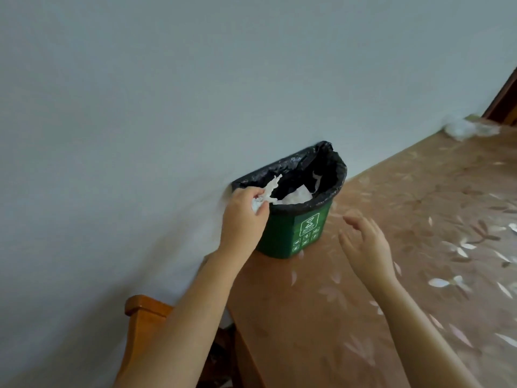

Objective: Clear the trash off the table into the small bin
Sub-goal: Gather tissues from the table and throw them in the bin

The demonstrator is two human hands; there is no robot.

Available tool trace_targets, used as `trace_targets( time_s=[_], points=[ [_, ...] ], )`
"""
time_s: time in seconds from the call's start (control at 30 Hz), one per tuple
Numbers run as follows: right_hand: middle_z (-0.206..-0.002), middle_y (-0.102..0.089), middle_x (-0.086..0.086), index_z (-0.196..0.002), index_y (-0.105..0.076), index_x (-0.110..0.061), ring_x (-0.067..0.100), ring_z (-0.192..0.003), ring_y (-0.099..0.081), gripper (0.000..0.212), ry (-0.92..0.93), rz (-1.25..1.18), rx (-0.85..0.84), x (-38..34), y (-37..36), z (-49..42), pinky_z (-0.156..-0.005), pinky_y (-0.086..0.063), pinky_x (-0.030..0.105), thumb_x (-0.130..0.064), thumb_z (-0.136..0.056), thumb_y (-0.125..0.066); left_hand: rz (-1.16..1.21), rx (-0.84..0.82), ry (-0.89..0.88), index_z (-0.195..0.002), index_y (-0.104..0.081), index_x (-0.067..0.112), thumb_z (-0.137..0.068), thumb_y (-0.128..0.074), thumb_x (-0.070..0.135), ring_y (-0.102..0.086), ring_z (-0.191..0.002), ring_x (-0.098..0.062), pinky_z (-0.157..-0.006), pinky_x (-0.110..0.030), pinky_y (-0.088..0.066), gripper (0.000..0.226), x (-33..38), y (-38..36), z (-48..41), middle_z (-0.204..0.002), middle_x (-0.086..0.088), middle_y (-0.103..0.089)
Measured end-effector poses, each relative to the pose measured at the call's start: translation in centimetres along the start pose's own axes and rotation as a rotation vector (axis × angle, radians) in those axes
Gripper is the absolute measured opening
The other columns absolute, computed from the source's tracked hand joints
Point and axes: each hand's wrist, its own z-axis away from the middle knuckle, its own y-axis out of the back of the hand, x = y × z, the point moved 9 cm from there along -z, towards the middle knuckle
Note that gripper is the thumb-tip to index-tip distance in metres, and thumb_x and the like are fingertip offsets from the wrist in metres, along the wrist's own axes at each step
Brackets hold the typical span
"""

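A small green bin (291, 233) lined with a black bag stands on the table's far left corner against the wall. Crumpled white tissue (296, 198) lies inside it. My left hand (243, 217) is at the bin's left rim, fingers closed on a crumpled white tissue (265, 191) that sticks out over the opening. My right hand (366, 242) hovers to the right of the bin, above the table, fingers spread and holding nothing. A blurred white wad of trash (470, 128) lies at the table's far right end.
The table (419, 247) wears a brown cloth with a pale leaf pattern. A grey-white wall runs along its left side. A wooden chair back (145, 306) sits at the lower left, and dark wooden furniture (503, 99) stands at the far right.
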Motion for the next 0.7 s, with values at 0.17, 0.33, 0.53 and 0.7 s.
trace_targets(
  time_s=[0.17,0.33,0.53,0.7],
  points=[
    [-0.109,-0.059,0.005,-0.11,-0.058,-0.012,0.024,-0.109,-0.049,0.027,-0.012,0.005,-0.011,1.1,0.4,0.7,-0.092,-0.038,0.035,-0.015,-0.083,-0.059,-0.033,-0.059,0.002,-0.114,-0.06,0.006,-0.089,-0.057,0.013,-0.054,-0.091,-0.019,-0.072,-0.01,-0.03,0.027,0.7,-5.5,-4.7,-0.109,-0.012,-0.056],
    [-0.108,-0.059,0.005,-0.111,-0.058,-0.012,0.024,-0.107,-0.047,0.027,-0.006,0.018,-0.012,1.9,0.7,0.3,-0.087,-0.035,0.03,-0.015,-0.083,-0.058,-0.28,-0.226,-0.021,-0.125,-0.054,0.009,-0.09,-0.056,0.027,-0.043,-0.118,-0.03,-0.09,-0.037,-0.039,0.04,-2.1,-9.5,-5.2,-0.126,-0.013,-0.052],
    [-0.108,-0.058,0.005,-0.112,-0.058,-0.011,0.024,-0.104,-0.047,0.029,-0.002,0.082,-0.064,2.6,0.0,2.2,-0.085,-0.035,0.029,-0.014,-0.083,-0.058,-0.333,-0.055,-0.262,-0.104,-0.066,0.0,-0.085,-0.056,0.024,-0.056,-0.101,-0.036,-0.083,-0.045,-0.048,0.032,0.9,-5.6,0.3,-0.108,-0.019,-0.062],
    [-0.103,-0.063,0.012,-0.108,-0.061,-0.008,0.033,-0.097,-0.053,0.032,0.049,0.232,-0.068,2.4,-0.1,6.8,-0.08,-0.043,0.038,-0.011,-0.077,-0.066,-0.366,-0.112,-0.312,-0.099,-0.068,0.004,-0.082,-0.063,0.019,-0.06,-0.095,-0.029,-0.078,-0.039,-0.049,0.023,1.5,-3.6,10.6,-0.103,-0.013,-0.065]
  ],
)
